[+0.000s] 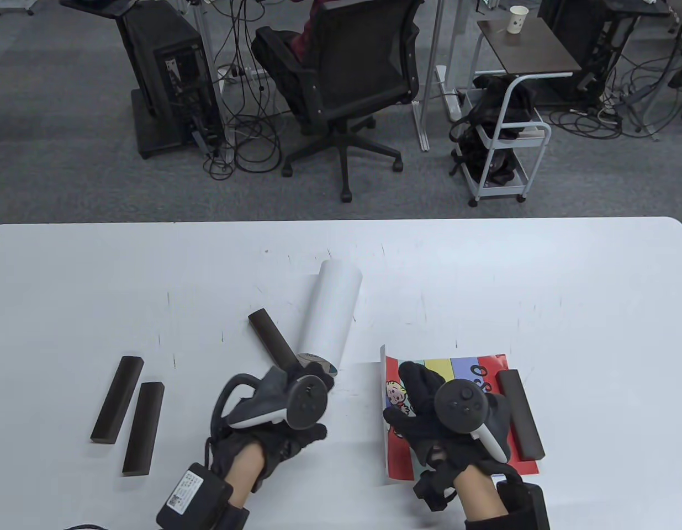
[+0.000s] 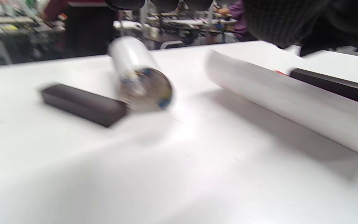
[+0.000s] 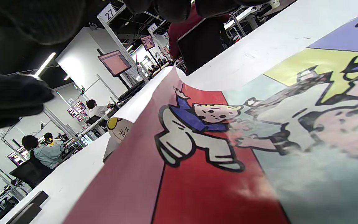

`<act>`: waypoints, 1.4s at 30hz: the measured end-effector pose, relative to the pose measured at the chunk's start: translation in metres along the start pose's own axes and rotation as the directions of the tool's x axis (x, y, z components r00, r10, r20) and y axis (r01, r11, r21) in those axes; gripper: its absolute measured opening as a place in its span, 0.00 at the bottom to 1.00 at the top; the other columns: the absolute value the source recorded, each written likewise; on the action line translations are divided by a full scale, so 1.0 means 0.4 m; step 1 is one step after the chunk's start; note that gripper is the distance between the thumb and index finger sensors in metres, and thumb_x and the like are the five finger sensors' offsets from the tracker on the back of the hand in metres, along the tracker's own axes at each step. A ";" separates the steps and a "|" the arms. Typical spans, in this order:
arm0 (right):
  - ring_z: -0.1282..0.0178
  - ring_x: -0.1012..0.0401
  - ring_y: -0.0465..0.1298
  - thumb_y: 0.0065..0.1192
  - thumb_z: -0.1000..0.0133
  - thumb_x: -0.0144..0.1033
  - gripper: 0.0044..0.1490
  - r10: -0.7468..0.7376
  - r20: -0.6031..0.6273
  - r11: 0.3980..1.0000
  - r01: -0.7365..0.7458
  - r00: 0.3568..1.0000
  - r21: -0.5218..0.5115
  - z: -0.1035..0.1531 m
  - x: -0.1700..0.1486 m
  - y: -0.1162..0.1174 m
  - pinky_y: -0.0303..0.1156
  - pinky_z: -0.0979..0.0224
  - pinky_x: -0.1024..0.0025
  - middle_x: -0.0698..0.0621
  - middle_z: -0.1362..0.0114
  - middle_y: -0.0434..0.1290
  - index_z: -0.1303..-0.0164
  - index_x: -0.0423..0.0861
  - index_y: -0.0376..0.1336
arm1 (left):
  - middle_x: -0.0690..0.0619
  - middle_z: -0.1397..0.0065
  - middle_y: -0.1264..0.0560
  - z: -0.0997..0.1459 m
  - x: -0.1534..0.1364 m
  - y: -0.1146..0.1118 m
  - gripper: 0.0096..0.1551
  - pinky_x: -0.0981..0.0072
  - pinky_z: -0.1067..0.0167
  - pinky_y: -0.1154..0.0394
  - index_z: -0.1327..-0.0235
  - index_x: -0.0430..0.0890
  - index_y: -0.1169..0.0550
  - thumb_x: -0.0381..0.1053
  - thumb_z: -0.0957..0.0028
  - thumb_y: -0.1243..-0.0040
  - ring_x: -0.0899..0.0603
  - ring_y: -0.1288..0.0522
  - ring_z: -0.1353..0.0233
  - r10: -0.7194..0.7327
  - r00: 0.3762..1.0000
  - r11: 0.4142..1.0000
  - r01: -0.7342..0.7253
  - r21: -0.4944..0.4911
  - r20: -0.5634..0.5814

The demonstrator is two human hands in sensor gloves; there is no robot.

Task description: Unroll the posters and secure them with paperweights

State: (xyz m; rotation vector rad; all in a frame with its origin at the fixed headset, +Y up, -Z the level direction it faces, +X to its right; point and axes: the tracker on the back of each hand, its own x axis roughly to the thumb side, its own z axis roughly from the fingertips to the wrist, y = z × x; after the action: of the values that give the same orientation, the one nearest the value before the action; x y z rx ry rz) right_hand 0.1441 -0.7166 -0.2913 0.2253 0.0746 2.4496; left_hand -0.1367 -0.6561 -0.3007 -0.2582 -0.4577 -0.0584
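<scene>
Right hand [image 1: 448,419] presses flat on the cartoon poster [image 1: 473,367] near the table's [image 1: 595,309] front edge, fingers spread, its left edge curling up. A dark paperweight [image 1: 520,414] pins its right edge. Left hand [image 1: 274,411] hovers by a paperweight bar [image 1: 271,337] beside the rolled poster [image 1: 332,314]; grip unclear.

Glossy paper poster [image 1: 473,372], matt dark paperweights [image 1: 519,414], smooth white table [image 1: 595,309], knit-cloth gloves.
</scene>
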 end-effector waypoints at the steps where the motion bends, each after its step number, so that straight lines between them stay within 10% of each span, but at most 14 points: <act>1: 0.18 0.43 0.51 0.58 0.55 0.66 0.53 0.000 0.001 1.000 0.000 1.000 -0.001 -0.001 -0.001 0.000 0.51 0.20 0.44 0.47 0.17 0.48 0.26 0.53 0.43 | 0.50 0.16 0.50 0.004 -0.026 0.013 0.45 0.38 0.25 0.46 0.24 0.53 0.44 0.61 0.52 0.38 0.35 0.48 0.16 -0.024 0.999 1.000 0.024 0.008 -0.035; 23: 0.17 0.42 0.49 0.58 0.55 0.66 0.54 0.032 -0.022 0.999 -0.031 0.999 0.006 0.004 -0.005 -0.004 0.49 0.20 0.44 0.47 0.17 0.47 0.26 0.52 0.43 | 0.56 0.17 0.56 -0.288 -0.183 -0.171 0.46 0.41 0.24 0.50 0.26 0.58 0.49 0.50 0.51 0.36 0.38 0.53 0.16 -0.217 0.969 0.961 0.189 -0.203 -0.121; 42: 0.17 0.42 0.48 0.58 0.54 0.66 0.54 0.034 -0.027 0.999 -0.034 0.999 0.025 0.005 -0.002 0.001 0.49 0.20 0.43 0.46 0.16 0.46 0.25 0.52 0.42 | 0.59 0.19 0.47 -0.237 -0.181 -0.202 0.41 0.43 0.25 0.45 0.30 0.63 0.42 0.51 0.53 0.33 0.42 0.42 0.18 -0.357 0.931 0.921 0.337 -0.197 -0.074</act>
State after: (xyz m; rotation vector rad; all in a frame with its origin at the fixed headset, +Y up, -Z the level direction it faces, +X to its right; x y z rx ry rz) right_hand 0.1448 -0.7177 -0.2895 0.2052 0.1138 2.4872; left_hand -0.1701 -0.7588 -0.3961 -0.3484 -0.3852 -0.4632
